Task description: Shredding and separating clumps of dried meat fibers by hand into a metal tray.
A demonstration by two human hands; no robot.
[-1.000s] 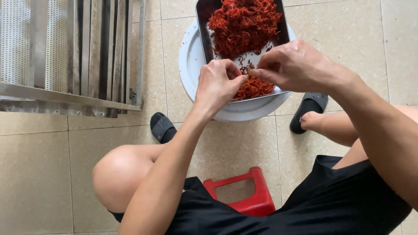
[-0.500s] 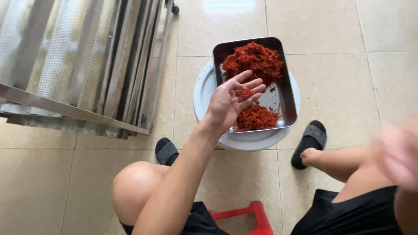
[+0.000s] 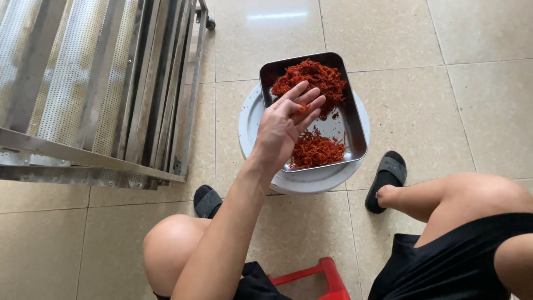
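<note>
Red shredded strands point(image 3: 312, 83) heaped in a steel tray point(image 3: 355, 130), tray resting on a round white basin point(image 3: 250, 119) on tiled floor, left hand point(image 3: 286, 125) over the tray, fingers spread, few strands on fingertips, nothing gripped, right hand out of view, metal rack point(image 3: 94, 83) just beside.

1. Floor point(image 3: 444, 111): large square beige tiles, glossy, divided by thin dark grout lines that run across the whole view.
2. Light: a pale rectangular glare point(image 3: 276, 15) lies on the tile near the top edge, a reflection from an overhead source outside the view.
3. Rack point(image 3: 94, 94): a metal frame at upper left, holding perforated steel trays stacked edge-on, close together.
4. Castor point(image 3: 210, 23): a small dark wheel under the rack's far corner, resting on the tile.
5. Stool point(image 3: 316, 278): low, red plastic, at the bottom edge, partly hidden.
</note>
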